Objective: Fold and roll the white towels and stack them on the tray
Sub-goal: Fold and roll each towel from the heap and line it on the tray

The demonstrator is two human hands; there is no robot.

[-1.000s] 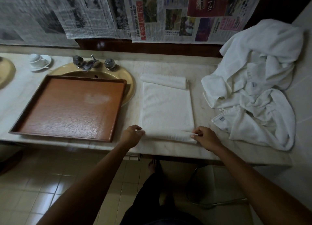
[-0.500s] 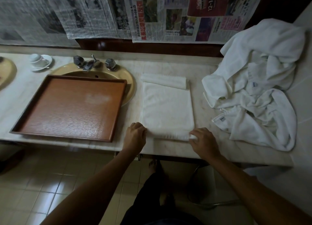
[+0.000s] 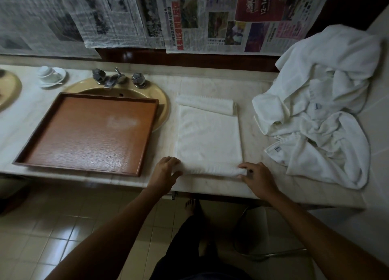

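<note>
On a marble counter [image 3: 210, 84], from left: one white cup on a saucer [image 3: 50, 76], one faucet [image 3: 114, 80] above a tan sink [image 3: 162, 103], and one wooden tray [image 3: 88, 132] lying across the basin and covering most of it, no towel on it. Right of the tray lies one folded white towel [image 3: 208, 136], its near edge turned into a tight roll; one finished rolled towel [image 3: 205, 105] rests at its far end. The left hand [image 3: 166, 170] curls over the roll's left end, the right hand [image 3: 255, 175] pinches its right end. Farthest right sits one heap of unfolded white towels [image 3: 320, 107]. Newspaper sheets [image 3: 189, 16] cover the wall behind.
</note>
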